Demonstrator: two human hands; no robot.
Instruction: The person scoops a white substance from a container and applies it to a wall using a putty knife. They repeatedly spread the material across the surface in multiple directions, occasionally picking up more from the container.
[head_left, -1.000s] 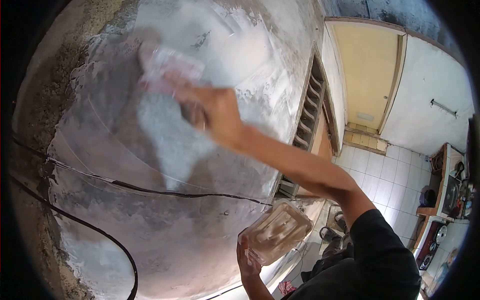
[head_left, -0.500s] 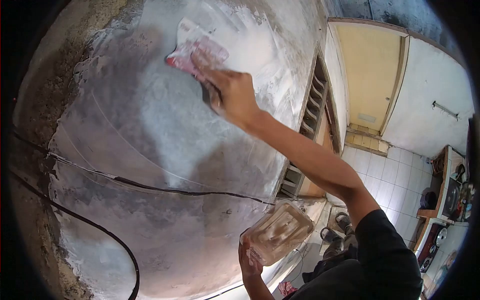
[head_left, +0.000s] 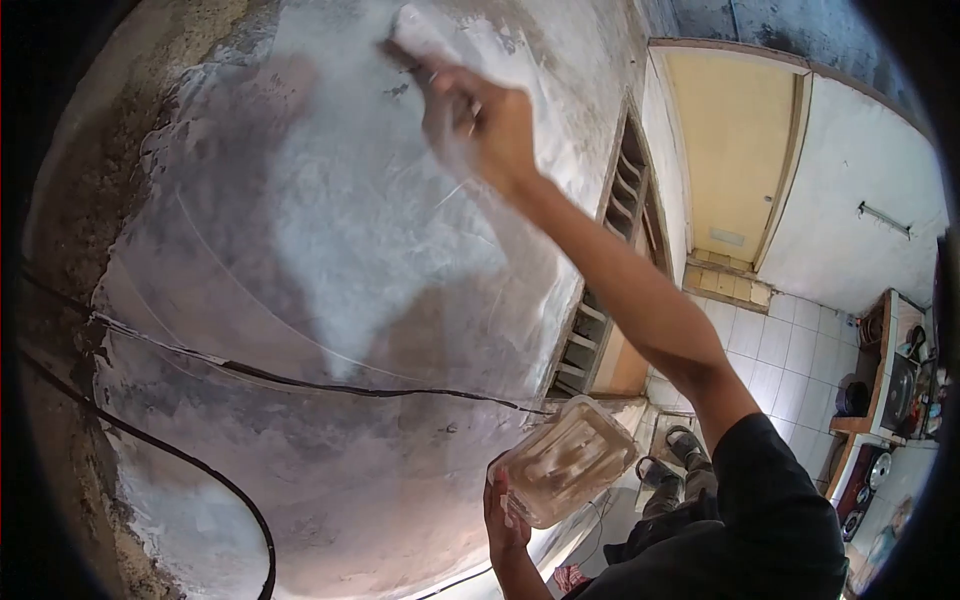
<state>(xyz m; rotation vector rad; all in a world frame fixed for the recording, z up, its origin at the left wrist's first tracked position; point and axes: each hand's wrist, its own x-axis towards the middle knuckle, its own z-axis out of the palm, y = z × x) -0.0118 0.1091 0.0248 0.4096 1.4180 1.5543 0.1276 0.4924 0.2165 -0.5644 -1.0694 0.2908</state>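
Overhead, head view: the right hand (head_left: 487,120), arm stretched toward 12 o'clock, is closed around a flat spreading tool (head_left: 420,38) whose pale blade lies against the plastered wall (head_left: 330,230). The blade is motion-blurred; no print, brand or label can be read on it. The fingers are curled tight on the handle, the knuckles turned to the camera. Around the blade, at 11 to 12 o'clock, the wall carries a lighter, whitish patch of filler, and greyer, darker plaster lies below it.

At 6 o'clock the left hand (head_left: 505,515) grips a clear plastic container (head_left: 565,462) from beneath, fingers wrapped on its near end, the open face tilted toward the camera. Its inside is smeared with pale paste; no writing is legible on it. The container sits well apart from the tool, just beside the lower edge of the wall.

Two thin black cables (head_left: 180,455) cross the wall from 9 o'clock toward 6 o'clock. At 3 o'clock a louvred window frame (head_left: 610,260) adjoins the wall, with a yellow door (head_left: 735,150) beyond it at 1 o'clock. A white tiled floor (head_left: 770,340) shows at 4 o'clock, and a wooden shelf with kitchen utensils (head_left: 890,390) stands at the right rim. The person's dark sleeve (head_left: 770,500) fills 5 o'clock.
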